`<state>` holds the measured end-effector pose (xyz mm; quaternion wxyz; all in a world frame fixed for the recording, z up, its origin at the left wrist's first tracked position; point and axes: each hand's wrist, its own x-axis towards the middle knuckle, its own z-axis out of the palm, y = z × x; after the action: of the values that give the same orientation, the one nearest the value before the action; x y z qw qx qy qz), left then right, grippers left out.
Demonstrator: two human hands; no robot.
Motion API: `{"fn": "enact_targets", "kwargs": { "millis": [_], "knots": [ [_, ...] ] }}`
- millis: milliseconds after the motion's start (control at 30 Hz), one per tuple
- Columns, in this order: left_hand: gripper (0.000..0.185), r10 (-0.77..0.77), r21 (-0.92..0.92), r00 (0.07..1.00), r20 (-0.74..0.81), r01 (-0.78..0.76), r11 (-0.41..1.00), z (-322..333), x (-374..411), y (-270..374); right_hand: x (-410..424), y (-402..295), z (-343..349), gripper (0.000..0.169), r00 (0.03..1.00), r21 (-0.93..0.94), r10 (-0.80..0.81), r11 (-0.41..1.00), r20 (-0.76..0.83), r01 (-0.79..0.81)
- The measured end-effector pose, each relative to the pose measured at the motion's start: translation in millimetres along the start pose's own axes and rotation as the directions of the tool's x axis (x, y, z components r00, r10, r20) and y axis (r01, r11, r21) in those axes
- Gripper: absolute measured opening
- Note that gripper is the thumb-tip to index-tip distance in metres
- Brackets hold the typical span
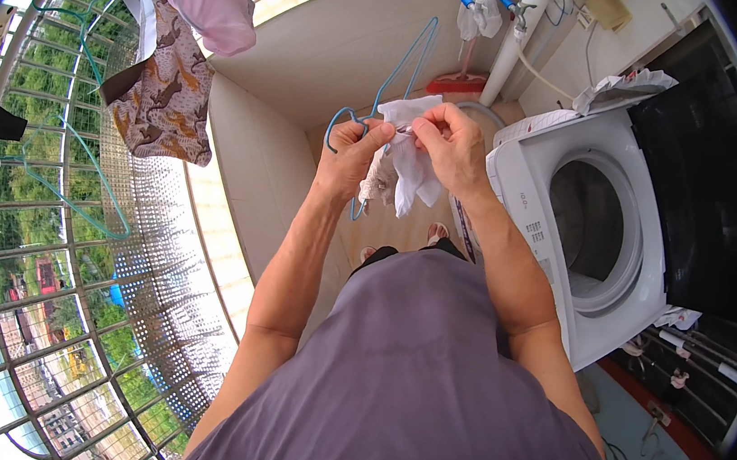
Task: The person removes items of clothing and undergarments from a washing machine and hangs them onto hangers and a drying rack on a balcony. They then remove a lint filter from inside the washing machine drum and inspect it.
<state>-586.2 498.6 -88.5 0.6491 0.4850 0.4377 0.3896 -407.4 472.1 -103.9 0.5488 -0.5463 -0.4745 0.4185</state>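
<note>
My left hand (355, 153) is closed around a blue-green clothes hanger (396, 73) near its hook, and its thumb and finger pinch the edge of a small white cloth item (414, 174). The fingertips of my right hand (452, 145) grip the same white cloth a little to the right. The white cloth hangs down below both hands. Beside it, under my left hand, a beige patterned cloth (381, 180) hangs close to the hanger. Where the cloth meets the hanger is partly hidden by my fingers.
At right stands a top-loading washing machine (535, 201) with its lid up. Patterned shorts (170, 85), a pink garment (210, 1) and another hanger (73, 186) hang at left by the barred window. A red broom (456, 85) leans in the corner beside a white pipe (520, 36).
</note>
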Motion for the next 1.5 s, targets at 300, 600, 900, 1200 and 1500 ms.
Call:
{"fn": "enact_targets", "kwargs": {
  "millis": [300,600,900,1200,1500],
  "knots": [
    [0.023,0.034,0.021,0.993,0.115,-0.036,0.999,-8.4,-8.9,13.7,21.3,103.6,-47.6,0.018,0.893,-0.036,0.445,0.893,-0.064,-0.448],
    [0.023,-0.022,-0.01,0.998,0.06,0.022,1.0,-5.0,-5.5,1.7,-30.1,19.8,-3.3,0.015,0.958,-0.18,-0.238,0.947,0.16,0.265],
    [0.029,0.065,-0.032,0.984,0.163,-0.061,0.998,-1.3,-6.7,-5.9,-21.6,26.8,2.5,0.035,0.867,0.166,0.217,0.933,0.449,-0.32],
    [0.029,0.071,-0.085,0.997,0.024,-0.069,0.994,-33.4,8.7,-18.1,-22.5,8.2,17.8,0.046,0.949,0.501,0.15,0.82,0.276,-0.276],
    [0.027,-0.004,-0.015,1.0,-0.016,0.004,1.0,-53.1,10.0,-41.0,7.3,-38.5,-62.1,0.035,0.91,0.955,-0.353,0.27,0.218,-0.125]
  ]
}}
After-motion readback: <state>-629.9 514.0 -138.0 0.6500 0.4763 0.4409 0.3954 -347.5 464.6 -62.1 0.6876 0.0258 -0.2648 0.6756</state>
